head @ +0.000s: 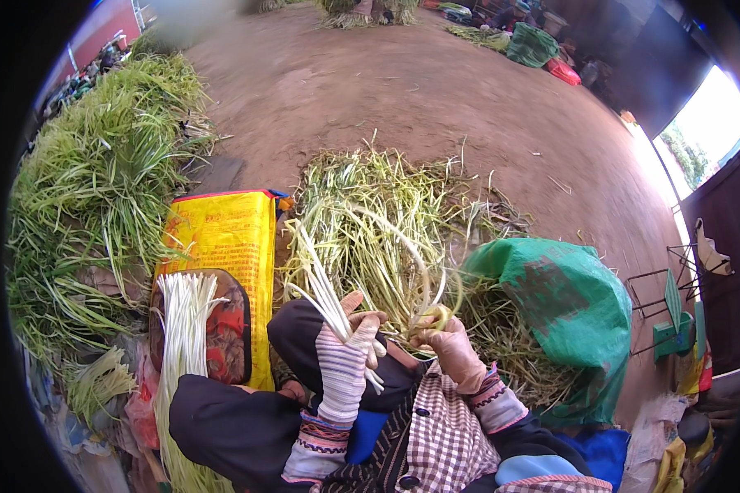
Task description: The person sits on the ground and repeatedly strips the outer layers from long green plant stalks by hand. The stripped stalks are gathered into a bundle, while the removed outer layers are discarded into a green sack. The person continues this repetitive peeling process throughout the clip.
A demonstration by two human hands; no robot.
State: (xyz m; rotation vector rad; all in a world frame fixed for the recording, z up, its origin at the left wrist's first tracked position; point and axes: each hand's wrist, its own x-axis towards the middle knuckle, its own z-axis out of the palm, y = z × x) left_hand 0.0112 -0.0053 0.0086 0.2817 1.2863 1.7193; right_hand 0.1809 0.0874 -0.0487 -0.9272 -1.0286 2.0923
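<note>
My left hand (344, 354), in a striped knit glove, grips a small bunch of long white stalks (320, 277), which look like blanched chives or garlic shoots. Their tops fan up and to the left. To its right, my right hand (450, 351), in a thin pale glove, pinches a curled yellowish leaf or stalk (449, 308). Both hands are above my lap, a short gap between them. Just beyond lies a heap of loose yellow-green leaves (370, 222). At my left, a thick bundle of white stalks (182, 333) rests on a patterned cushion (231, 339).
A yellow printed sack (246, 240) lies beneath the cushion. Long green leafy plants (111, 160) are piled along the left. On the right are a green woven sack (592, 308) and a metal-framed folding stool (672, 302). A person (512, 15) sits far back, beside another green sack (531, 44).
</note>
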